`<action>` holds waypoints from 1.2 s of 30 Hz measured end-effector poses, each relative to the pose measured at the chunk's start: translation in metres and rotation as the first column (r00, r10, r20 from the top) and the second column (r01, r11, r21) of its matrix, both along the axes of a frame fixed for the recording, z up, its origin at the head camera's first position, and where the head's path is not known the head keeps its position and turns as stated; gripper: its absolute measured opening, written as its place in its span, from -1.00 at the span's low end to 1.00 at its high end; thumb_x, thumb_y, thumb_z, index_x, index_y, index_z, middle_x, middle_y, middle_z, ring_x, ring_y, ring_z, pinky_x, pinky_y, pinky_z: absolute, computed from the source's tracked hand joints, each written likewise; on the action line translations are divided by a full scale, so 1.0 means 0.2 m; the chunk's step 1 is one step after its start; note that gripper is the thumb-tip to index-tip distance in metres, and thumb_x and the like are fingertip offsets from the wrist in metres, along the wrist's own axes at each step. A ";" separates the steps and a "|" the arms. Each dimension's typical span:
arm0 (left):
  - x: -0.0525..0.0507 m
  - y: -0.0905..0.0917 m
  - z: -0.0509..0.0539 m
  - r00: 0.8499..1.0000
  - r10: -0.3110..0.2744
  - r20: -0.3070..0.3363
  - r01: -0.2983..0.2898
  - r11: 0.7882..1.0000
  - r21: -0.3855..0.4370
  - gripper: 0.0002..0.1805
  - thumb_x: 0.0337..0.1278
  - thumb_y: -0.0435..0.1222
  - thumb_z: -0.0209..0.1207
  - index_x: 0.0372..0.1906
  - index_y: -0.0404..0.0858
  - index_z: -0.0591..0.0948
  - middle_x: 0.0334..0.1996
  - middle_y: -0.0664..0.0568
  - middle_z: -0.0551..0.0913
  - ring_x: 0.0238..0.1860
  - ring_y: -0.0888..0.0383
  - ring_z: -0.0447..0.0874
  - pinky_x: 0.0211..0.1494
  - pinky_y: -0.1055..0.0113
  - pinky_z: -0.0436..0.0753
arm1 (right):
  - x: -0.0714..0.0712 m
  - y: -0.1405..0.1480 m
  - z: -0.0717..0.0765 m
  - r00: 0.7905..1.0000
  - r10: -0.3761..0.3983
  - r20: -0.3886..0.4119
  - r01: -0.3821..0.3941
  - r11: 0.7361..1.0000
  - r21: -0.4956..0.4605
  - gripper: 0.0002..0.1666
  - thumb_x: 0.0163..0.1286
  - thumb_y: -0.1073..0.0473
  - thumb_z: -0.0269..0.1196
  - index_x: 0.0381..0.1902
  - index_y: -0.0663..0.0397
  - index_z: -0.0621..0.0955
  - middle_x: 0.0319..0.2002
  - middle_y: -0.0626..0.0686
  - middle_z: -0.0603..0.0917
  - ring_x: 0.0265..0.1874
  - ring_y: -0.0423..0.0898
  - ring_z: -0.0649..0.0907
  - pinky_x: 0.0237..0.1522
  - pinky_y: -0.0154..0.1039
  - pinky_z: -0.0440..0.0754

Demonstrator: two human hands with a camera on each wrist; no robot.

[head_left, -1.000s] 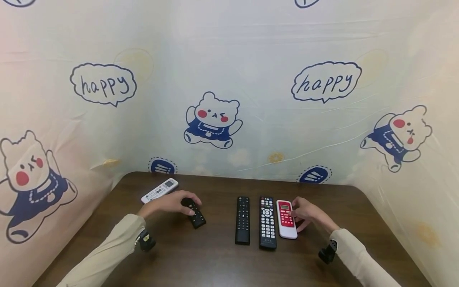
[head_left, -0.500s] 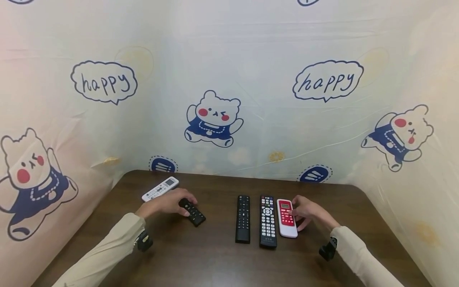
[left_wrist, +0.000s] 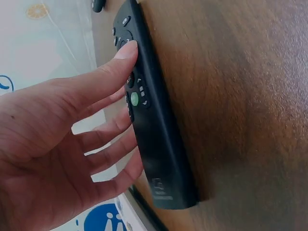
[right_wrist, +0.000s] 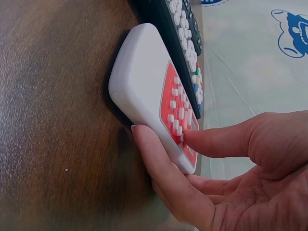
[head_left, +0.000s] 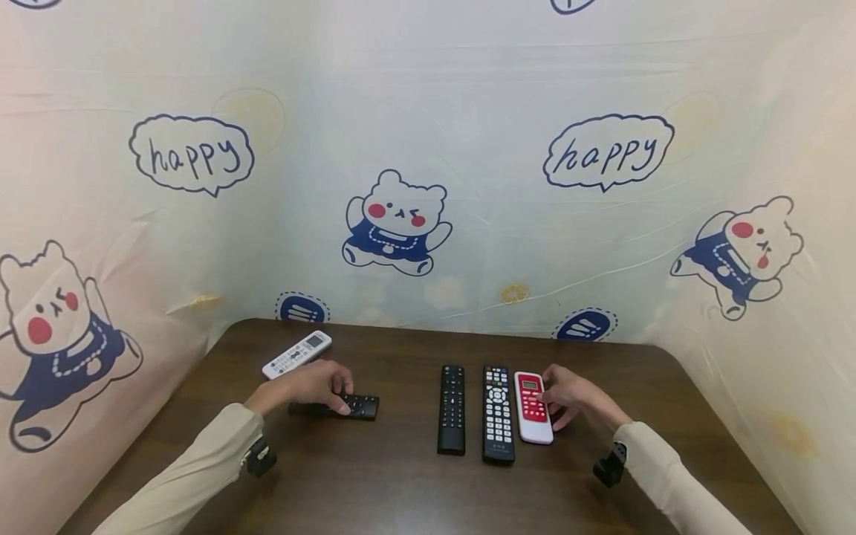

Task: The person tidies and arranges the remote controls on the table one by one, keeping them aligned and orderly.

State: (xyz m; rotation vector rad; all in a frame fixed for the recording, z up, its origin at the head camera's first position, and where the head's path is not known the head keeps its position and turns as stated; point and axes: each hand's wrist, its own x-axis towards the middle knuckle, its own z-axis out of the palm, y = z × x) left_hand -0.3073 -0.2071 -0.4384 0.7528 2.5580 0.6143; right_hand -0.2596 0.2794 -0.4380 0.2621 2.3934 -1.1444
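Observation:
My left hand (head_left: 310, 388) holds a black remote control (head_left: 364, 406) with the thumb on its button face and the fingers along the far edge. That remote lies sideways, its left part hidden behind the hand; the left wrist view shows its smooth lower end (left_wrist: 161, 163) and one green button. On the right, my right hand (head_left: 568, 394) pinches a white remote with a red keypad (head_left: 537, 427). In the right wrist view the thumb is on the red keypad (right_wrist: 175, 103) and the index finger is against the side. This remote sits against the table.
Left of the red-and-white remote lie a black remote with white buttons (head_left: 499, 446) and a slim black remote (head_left: 452, 438), both lengthwise. A white remote (head_left: 294, 355) lies slanted behind my left hand. The brown table (head_left: 401, 490) meets a printed curtain (head_left: 468, 238) at the back.
The black remote in my left hand has turned from slanting toward me to lying sideways, and the hand has shifted slightly left. My right hand has stayed in place on the red-and-white remote.

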 end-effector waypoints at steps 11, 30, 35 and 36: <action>0.03 0.04 0.01 0.996 0.037 -0.087 -0.035 0.999 0.020 -0.66 0.03 -0.17 0.56 -0.21 -0.13 0.61 -0.33 0.13 0.67 -0.29 0.18 0.57 -0.21 0.22 0.56 | 0.00 -0.02 0.01 0.999 0.020 -0.043 -0.020 1.000 -0.011 -0.26 0.46 0.46 0.18 0.48 0.39 0.12 0.10 0.52 0.45 0.02 0.35 0.64 -0.29 0.00 0.84; 0.04 0.10 -0.02 0.992 0.100 0.076 -0.118 0.948 0.295 -0.60 0.10 -0.37 0.49 0.02 -0.42 0.66 -0.17 -0.11 0.73 -0.37 0.14 0.70 -0.48 0.15 0.78 | 0.01 -0.03 0.00 0.998 0.030 -0.062 -0.029 0.999 0.013 -0.35 0.50 0.46 0.14 0.45 0.35 0.18 0.01 0.46 0.52 -0.03 0.31 0.68 -0.31 0.01 0.84; 0.04 0.15 -0.05 0.969 0.140 0.203 -0.214 0.886 0.411 -0.58 0.21 -0.37 0.42 0.10 -0.48 0.60 -0.09 -0.21 0.71 -0.25 0.06 0.75 -0.34 0.09 0.83 | 0.02 -0.04 0.01 0.998 0.022 -0.054 -0.020 1.000 0.022 -0.36 0.50 0.45 0.14 0.44 0.34 0.20 0.02 0.44 0.51 -0.02 0.29 0.67 -0.30 0.00 0.84; 0.04 0.16 -0.05 0.963 0.144 0.226 -0.232 0.870 0.434 -0.57 0.22 -0.38 0.41 0.11 -0.49 0.59 -0.07 -0.23 0.70 -0.25 0.06 0.76 -0.32 0.08 0.83 | 0.02 -0.04 0.01 0.998 0.023 -0.054 -0.022 1.000 0.020 -0.36 0.50 0.45 0.13 0.45 0.35 0.20 0.02 0.45 0.51 -0.01 0.30 0.67 -0.30 0.00 0.84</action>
